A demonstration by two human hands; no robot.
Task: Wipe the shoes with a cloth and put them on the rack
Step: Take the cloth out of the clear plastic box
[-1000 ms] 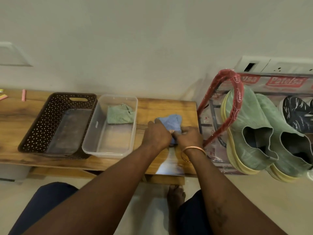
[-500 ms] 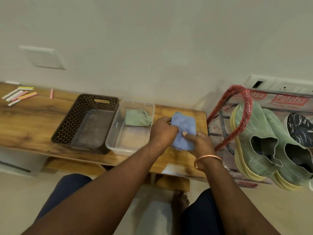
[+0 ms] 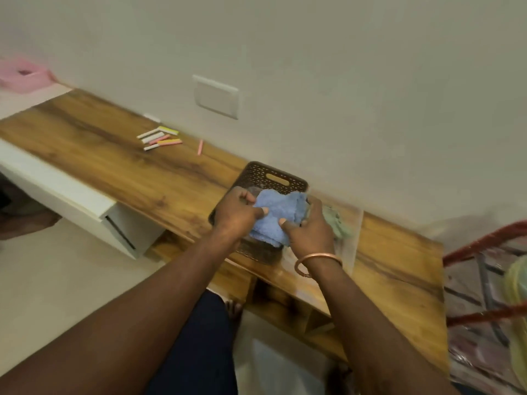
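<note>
Wooden bench ran along the wall. The red-framed rack stood at its right end, blurred, with a pale green shoe just showing at the frame edge. A brown perforated basket sat on the bench. Beside it on the right was a clear tub with a green cloth in it.

The blue cloth was up over the basket, bunched between both hands. The left hand pinched its left edge, thumb against curled fingers. The right hand clamped the right side, thumb on top and fingers wrapped under.

Judged: the cloth is light, soft, floppy terry, grippy and not fragile. It can be grabbed anywhere, best as a wadded handful so a pad faces out. The shoe is probably light and flexible, so take it by the collar or heel.
</note>
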